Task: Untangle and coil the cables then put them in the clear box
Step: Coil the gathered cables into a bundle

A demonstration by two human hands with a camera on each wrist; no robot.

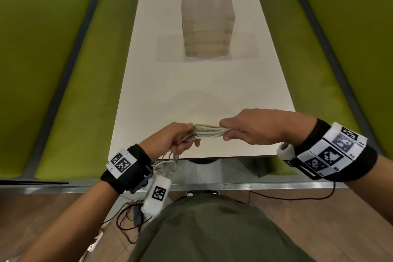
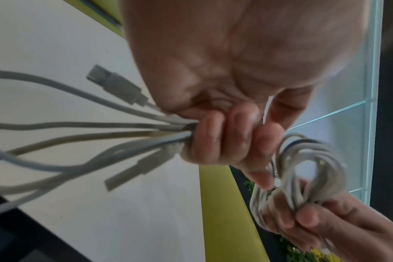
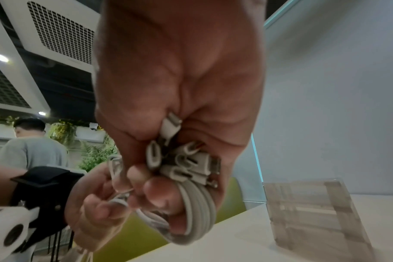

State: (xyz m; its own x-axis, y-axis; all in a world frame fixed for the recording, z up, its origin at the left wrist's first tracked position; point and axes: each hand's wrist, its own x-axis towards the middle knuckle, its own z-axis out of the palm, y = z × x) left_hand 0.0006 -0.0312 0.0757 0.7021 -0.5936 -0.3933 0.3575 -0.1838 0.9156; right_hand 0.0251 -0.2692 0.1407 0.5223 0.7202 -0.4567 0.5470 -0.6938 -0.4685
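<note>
Several pale cables (image 1: 209,131) gathered into one folded bundle, stretched taut between both hands above the near edge of the white surface (image 1: 204,83). Left hand (image 1: 170,140) fisted round one end of the bundle, loose tails and a USB plug (image 2: 115,85) spilling out behind the fingers (image 2: 215,140) and hanging past the surface edge toward the wrist. Right hand (image 1: 253,126) curled tight round the other end, a cluster of connector heads (image 3: 182,159) bunched against the palm and a looped fold of cable wrapped under the fingertips (image 3: 156,193). Held apart like this probably to pull the strands parallel and keep the folds even before tightening the coil; tails on the left side not yet tucked in, so coiling likely unfinished. Clear box (image 1: 207,25) upright farther along the surface, well apart from both hands, on a faint transparent sheet; stacked pale layers visible through its walls, but impossible to tell whether these are contents or reflections. No cable seen inside it. Green bench seats (image 1: 70,91) along either side.
</note>
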